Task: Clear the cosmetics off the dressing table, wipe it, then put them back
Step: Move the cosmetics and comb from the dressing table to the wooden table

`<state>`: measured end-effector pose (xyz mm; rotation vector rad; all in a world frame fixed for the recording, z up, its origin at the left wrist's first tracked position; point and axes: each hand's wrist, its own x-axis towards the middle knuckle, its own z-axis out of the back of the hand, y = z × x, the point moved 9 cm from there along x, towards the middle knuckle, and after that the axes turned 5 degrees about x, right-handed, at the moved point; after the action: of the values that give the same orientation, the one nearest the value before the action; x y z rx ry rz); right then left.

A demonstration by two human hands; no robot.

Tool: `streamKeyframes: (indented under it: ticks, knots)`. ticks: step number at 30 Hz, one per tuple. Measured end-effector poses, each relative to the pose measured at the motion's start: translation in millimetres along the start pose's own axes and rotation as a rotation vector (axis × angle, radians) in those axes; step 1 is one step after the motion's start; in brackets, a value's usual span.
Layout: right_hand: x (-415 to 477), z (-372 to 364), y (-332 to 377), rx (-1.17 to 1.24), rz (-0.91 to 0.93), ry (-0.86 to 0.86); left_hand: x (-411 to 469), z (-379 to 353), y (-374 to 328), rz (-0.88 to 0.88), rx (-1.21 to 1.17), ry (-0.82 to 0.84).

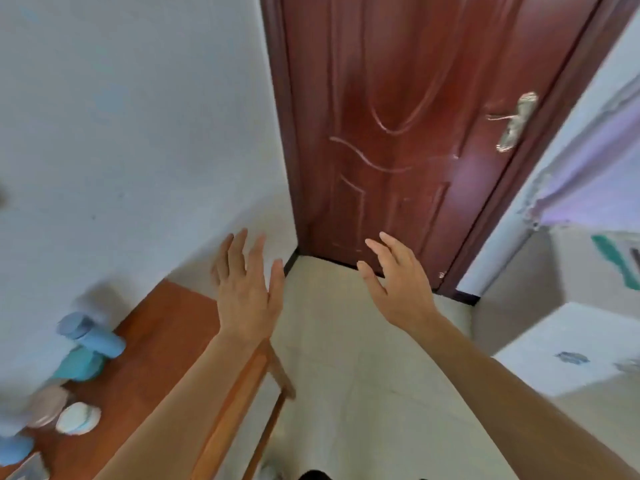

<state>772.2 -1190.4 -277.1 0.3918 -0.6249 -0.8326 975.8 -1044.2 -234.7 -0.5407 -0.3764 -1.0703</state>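
Note:
The orange-brown wooden dressing table (162, 323) runs along the white wall at the lower left. Several cosmetics stand on its left part: a light blue bottle (91, 336), a teal jar (78, 367), a pinkish jar (48, 405), a white round jar (79, 419) and a blue container (14, 448) at the frame edge. My left hand (247, 292) hovers over the table's far right end with fingers spread and holds nothing. My right hand (398, 278) is raised over the floor, fingers straight, also empty. The picture is blurred.
A dark red wooden door (398, 133) with a metal handle (516, 121) stands shut straight ahead. Pale floor (346, 375) lies between the table and a white surface (571, 348) at the right. A purple cloth (595, 181) hangs at the far right.

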Motion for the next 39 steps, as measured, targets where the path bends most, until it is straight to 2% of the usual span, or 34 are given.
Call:
streamKeyframes:
  ticks: [6, 10, 13, 18, 22, 30, 35, 39]
  knots:
    - [-68, 185, -154, -0.124, -0.270, -0.278, 33, -42, -253, -0.324, -0.209, -0.016]
    - [-125, 274, -235, -0.203, -0.432, -0.418, 25, -76, -399, -0.576, -0.322, -0.012]
    - [-170, 326, -296, -0.286, -0.560, -0.484, 11, -111, -494, -0.693, -0.384, 0.052]
    - [-228, 388, -400, -0.355, -0.725, -0.515, -21, -179, -633, -0.855, -0.461, 0.180]
    - [-249, 434, -484, -0.408, -0.868, -0.448, -32, -233, -741, -0.918, -0.487, 0.329]
    - [-260, 542, -611, -0.474, -0.992, -0.439, -32, -295, -934, -1.035, -0.432, 0.511]
    - [-274, 580, -686, -0.458, -1.027, -0.459, -42, -336, -1011, -1.096, -0.392, 0.579]
    - [-272, 588, -770, -0.396, -1.022, -0.397, -53, -391, -1044, -1.053, -0.340, 0.643]
